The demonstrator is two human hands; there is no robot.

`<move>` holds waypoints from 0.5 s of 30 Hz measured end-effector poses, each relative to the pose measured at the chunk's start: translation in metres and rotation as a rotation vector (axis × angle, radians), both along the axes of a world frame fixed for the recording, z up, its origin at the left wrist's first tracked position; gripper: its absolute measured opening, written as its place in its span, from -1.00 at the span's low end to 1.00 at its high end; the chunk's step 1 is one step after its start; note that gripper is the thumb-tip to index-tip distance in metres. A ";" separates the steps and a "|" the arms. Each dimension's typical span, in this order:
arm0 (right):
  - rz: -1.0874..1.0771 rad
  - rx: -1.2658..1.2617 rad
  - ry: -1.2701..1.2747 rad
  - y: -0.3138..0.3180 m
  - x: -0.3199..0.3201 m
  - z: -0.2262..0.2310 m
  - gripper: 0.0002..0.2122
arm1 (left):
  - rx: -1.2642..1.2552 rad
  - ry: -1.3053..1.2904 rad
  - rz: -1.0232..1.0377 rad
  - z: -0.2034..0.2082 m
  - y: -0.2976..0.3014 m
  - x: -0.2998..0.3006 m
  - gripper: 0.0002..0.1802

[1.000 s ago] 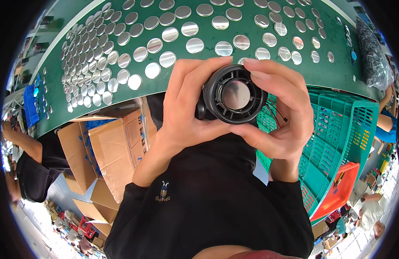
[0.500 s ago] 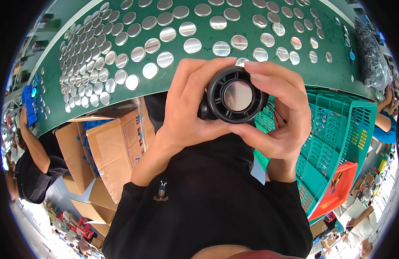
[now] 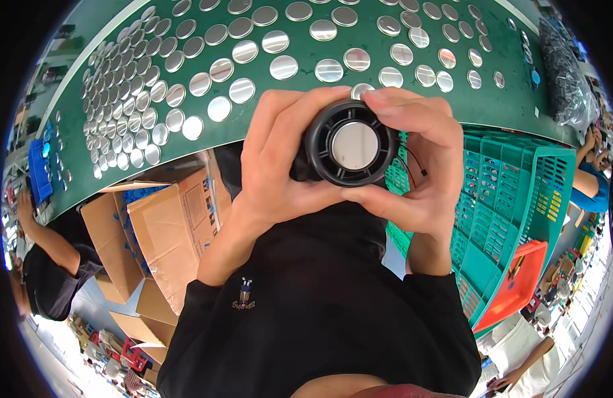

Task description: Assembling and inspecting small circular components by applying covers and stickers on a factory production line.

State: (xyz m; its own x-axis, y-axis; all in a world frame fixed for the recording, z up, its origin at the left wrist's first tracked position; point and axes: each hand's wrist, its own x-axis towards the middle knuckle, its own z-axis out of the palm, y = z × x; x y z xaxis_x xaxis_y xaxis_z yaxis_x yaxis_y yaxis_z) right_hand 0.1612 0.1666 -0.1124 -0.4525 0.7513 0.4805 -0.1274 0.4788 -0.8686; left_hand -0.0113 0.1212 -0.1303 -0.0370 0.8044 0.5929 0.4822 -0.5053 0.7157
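Held up between both hands, over the gap at the table's front edge, is a black round housing [image 3: 351,178] with spokes around its centre. A shiny silver disc [image 3: 355,146] sits in the middle of it and faces me. My left hand [image 3: 270,152] is closed around the housing's left side, thumb below and fingers on top. From the other side my right hand [image 3: 432,159] grips it, thumb at the lower rim and fingertips at the upper rim. Thin dark and red wires [image 3: 414,166] stick out beside the right palm. The housing's back is hidden.
Many loose silver discs [image 3: 242,91] lie on the green table [image 3: 207,147]. Left below stand open cardboard boxes [image 3: 163,222]; right below, green crates [image 3: 495,199] and an orange-red tray [image 3: 519,292]. A plastic bag [image 3: 565,86] lies far right. A person's arm [image 3: 51,239] reaches to a blue tray [image 3: 39,172].
The housing has shifted slightly left in the picture with both hands, and its face has tilted a little, so the centre disc looks plainer and brighter. Both hands keep their hold.
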 end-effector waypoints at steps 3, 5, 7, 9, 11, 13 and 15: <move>-0.016 -0.005 -0.008 0.003 -0.001 -0.005 -0.39 | -0.046 0.003 0.033 -0.006 0.004 -0.003 -0.16; -0.026 0.002 0.023 0.003 -0.004 -0.001 -0.39 | -0.026 0.030 0.040 -0.001 0.003 -0.005 -0.16; -0.033 -0.016 -0.001 0.006 -0.005 0.000 -0.38 | -0.020 0.042 0.041 0.001 0.005 -0.006 -0.17; -0.014 -0.011 -0.012 0.013 -0.006 0.001 -0.38 | -0.019 0.027 0.038 0.001 0.012 -0.008 -0.18; 0.015 0.010 0.006 0.016 -0.007 0.006 -0.38 | -0.008 0.034 0.042 0.008 0.012 -0.009 -0.18; 0.055 0.111 -0.083 0.022 -0.003 0.020 -0.39 | 0.017 0.075 0.062 0.018 0.013 -0.011 -0.07; 0.068 0.071 -0.137 0.020 0.002 0.018 -0.35 | -0.045 0.143 0.064 0.024 0.013 -0.011 -0.09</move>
State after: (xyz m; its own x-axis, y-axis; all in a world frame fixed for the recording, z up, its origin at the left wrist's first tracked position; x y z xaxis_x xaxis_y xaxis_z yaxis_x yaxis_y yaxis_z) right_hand 0.1630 0.1864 -0.0940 -0.5656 0.6832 0.4618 -0.0444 0.5339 -0.8444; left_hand -0.0224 0.1345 -0.1068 -0.0070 0.8289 0.5594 0.6106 -0.4394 0.6588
